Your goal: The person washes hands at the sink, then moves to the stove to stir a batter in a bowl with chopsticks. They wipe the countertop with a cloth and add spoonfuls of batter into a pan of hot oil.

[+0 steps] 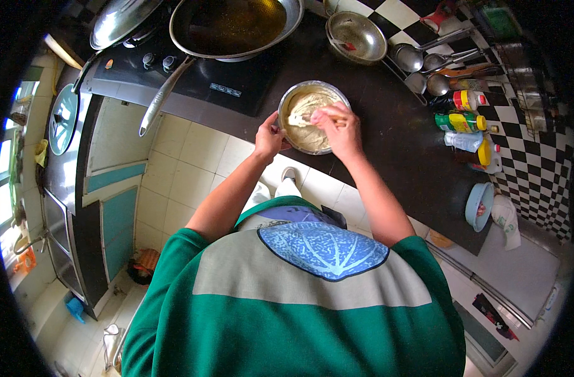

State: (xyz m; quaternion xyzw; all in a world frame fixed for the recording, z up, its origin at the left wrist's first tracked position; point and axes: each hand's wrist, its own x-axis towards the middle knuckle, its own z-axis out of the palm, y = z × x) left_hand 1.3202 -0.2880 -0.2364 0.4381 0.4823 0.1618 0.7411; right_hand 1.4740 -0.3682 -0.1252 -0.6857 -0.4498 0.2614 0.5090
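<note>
A round metal bowl (294, 89) of thick, pale batter (310, 137) stands on the dark countertop in front of me. My left hand (269, 139) grips the bowl's near left rim, thumb up along the side. Over the bowl's right half, my right hand (341, 129) is closed around a slim utensil (306, 118) whose end dips into the batter. The fingers cover most of this utensil, so its exact kind cannot be made out. Swirled ridges mark the batter's surface.
A wok (192, 53) containing oil sits on the cooktop (249, 89), its handle (162, 101) jutting over the counter edge. Strainers (357, 37), ladles (407, 57) and several bottles (459, 121) line the tiled wall. A light-blue basin (475, 207) stands at the far right.
</note>
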